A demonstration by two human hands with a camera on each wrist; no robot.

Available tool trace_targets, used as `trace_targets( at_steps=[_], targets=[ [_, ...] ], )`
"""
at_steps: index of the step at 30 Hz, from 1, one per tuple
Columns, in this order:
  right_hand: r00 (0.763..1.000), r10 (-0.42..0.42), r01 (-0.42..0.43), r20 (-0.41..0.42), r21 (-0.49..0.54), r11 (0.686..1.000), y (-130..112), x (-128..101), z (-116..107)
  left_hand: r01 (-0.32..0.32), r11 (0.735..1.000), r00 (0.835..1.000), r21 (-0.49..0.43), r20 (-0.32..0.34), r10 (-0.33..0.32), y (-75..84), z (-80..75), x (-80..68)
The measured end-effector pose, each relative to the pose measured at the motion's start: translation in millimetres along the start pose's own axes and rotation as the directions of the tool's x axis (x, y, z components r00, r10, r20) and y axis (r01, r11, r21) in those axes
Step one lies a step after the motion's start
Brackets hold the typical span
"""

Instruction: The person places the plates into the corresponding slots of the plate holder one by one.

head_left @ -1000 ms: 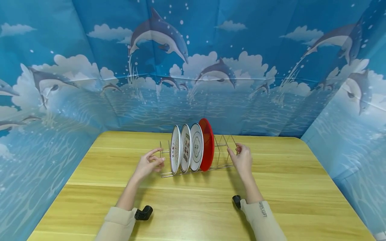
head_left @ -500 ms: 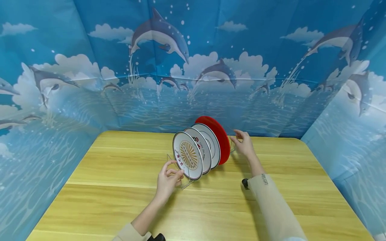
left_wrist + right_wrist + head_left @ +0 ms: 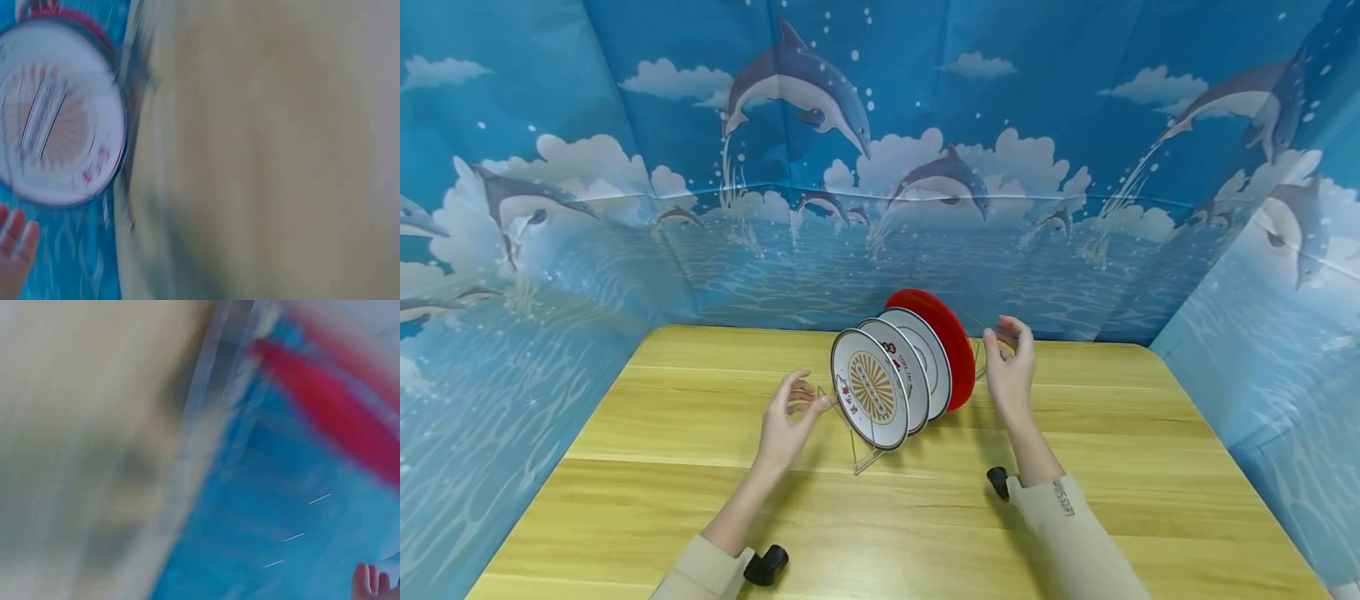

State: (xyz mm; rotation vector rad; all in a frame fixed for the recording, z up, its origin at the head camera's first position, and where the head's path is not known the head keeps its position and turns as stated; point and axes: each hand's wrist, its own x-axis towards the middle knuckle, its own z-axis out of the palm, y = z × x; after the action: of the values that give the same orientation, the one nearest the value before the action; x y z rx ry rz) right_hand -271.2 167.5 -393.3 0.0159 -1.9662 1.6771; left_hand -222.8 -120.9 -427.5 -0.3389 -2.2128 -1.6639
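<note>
A wire dish rack stands turned at an angle on the table. Upright in it are three white plates with dark rims, the front plate bearing a gold sunburst, and a red plate at the back. My left hand, fingers loosely bent, is beside the rack's near left end. In the left wrist view its fingers appear apart from the front plate. My right hand is raised at the far right end, near the red plate, thumb and fingers spread and holding nothing. Both wrist views are blurred.
The wooden table spreads around the rack on all sides. Behind it and along both sides hangs a blue curtain printed with dolphins. A black wrist device shows at the left sleeve, another at the right.
The rack and its plates turned, the left end coming nearer and the front plate's face showing. Since then my left hand has drawn back leftward and my right hand slightly rightward off the rack.
</note>
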Motion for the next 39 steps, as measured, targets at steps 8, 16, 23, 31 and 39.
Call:
trace_targets(
  at_steps=[8,16,23,31,39],
  targets=[
    [0.93,-0.367,0.364,-0.02,0.17,0.915,-42.5,-56.9,29.8,-0.098,0.995,0.958,0.028,0.272,0.087,-34.1,-20.4,36.3],
    [0.898,-0.37,0.342,0.239,0.152,0.927,-32.8,-107.2,57.4,-0.008,1.0,0.861,0.011,0.508,0.001,-39.3,-25.6,46.9],
    [0.887,-0.151,0.246,0.437,-0.169,0.954,-16.7,-129.4,78.9,0.06,0.998,0.795,0.015,0.604,-0.057,-46.5,-22.3,50.0],
    [0.91,-0.076,0.202,0.408,-0.277,0.939,-6.4,-133.5,95.2,0.14,0.987,0.75,-0.081,0.659,-0.052,-51.9,-16.5,50.4],
    [0.916,-0.068,0.197,0.395,-0.296,0.935,-6.7,-130.9,94.4,0.166,0.983,0.766,-0.078,0.638,-0.079,-50.4,-16.4,43.5]
  ],
)
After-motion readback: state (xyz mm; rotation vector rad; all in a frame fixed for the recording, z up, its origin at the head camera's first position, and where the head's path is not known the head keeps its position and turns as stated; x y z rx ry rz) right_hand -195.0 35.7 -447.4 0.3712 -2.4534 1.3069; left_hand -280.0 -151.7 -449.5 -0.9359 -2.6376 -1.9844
